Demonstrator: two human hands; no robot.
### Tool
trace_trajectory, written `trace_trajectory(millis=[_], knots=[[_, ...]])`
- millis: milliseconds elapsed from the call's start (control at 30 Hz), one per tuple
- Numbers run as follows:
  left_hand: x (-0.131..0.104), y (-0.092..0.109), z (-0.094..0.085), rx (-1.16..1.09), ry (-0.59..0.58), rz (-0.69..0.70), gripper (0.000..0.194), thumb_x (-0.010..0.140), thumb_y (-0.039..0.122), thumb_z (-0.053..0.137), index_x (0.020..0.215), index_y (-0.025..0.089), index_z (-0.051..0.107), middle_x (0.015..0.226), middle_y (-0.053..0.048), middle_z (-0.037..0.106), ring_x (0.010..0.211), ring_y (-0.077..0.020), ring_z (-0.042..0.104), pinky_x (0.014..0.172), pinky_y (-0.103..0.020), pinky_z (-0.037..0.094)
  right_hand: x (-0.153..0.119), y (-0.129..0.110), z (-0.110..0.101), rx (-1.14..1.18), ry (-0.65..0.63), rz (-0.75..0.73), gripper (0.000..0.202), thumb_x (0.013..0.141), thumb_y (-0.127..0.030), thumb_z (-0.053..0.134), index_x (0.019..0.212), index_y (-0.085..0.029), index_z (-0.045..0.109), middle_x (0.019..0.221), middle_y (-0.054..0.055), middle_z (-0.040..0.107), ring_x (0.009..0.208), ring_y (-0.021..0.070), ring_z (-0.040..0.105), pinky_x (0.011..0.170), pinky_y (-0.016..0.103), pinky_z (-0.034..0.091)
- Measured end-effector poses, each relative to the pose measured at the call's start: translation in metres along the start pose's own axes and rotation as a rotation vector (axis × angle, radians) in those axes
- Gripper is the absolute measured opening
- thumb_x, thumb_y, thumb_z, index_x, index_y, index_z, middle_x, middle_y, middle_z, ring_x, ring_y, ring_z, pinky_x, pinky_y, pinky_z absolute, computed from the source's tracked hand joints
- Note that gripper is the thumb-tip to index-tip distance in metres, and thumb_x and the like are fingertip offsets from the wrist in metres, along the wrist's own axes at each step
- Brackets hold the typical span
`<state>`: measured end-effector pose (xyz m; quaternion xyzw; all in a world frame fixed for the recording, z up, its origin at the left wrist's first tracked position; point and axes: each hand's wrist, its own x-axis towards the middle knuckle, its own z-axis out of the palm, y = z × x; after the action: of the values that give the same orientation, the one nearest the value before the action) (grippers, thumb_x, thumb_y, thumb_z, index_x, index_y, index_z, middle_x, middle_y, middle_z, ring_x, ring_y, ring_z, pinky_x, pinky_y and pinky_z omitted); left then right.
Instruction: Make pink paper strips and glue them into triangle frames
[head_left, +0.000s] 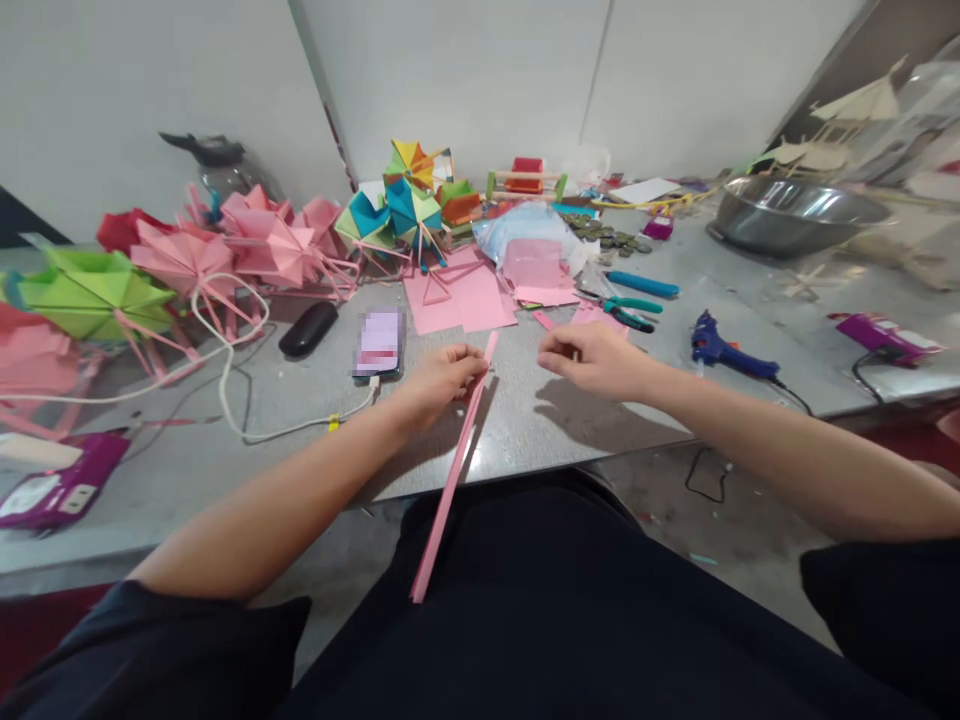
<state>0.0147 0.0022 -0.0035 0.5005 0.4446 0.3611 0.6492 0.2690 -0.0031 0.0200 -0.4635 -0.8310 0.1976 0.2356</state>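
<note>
My left hand is closed in a pinch on a long folded strip of pink paper near its far end. The strip slants down past the table's front edge over my lap. To its right, my right hand hovers above the table with curled fingers pressed together; whatever they hold, if anything, is hidden. Just beyond that hand lie small pink paper pieces and pliers with green and black handles. Flat pink sheets are spread behind the strip, with a folded paper triangle on them.
Pink and green folded-paper models crowd the left side. A phone with a white cable and a black case lie nearer. At right are a blue glue gun, a metal bowl and a purple power strip.
</note>
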Motion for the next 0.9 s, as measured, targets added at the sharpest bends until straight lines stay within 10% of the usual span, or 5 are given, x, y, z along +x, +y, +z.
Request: trace_trajectory(millis=[233,900], knots=[[0.002,0.005,-0.006,0.003,0.014,0.035,0.015,0.078,0.021,0.075,0.074,0.017,0.061,0.061,0.005,0.048,0.049,-0.0057,0.037,0.047,-0.016,0.029,0.065,-0.021,0.053,0.661,-0.059,0.168,0.062,0.080,-0.077,0.073,0.060,-0.021,0.055,0.049,-0.003,0.050,0.044,0.0090,0.041,0.046,0.026,0.031],[0.003,0.004,-0.012,0.092,-0.060,-0.030,0.012,0.072,0.020,0.074,0.068,0.017,0.063,0.055,0.003,0.052,0.045,-0.0064,0.043,0.044,-0.016,0.032,0.062,-0.006,0.054,0.838,-0.073,0.242,0.034,0.084,-0.036,0.084,0.065,-0.016,0.065,0.057,0.000,0.067,0.045,0.0066,0.054,0.042,0.018,0.038]])
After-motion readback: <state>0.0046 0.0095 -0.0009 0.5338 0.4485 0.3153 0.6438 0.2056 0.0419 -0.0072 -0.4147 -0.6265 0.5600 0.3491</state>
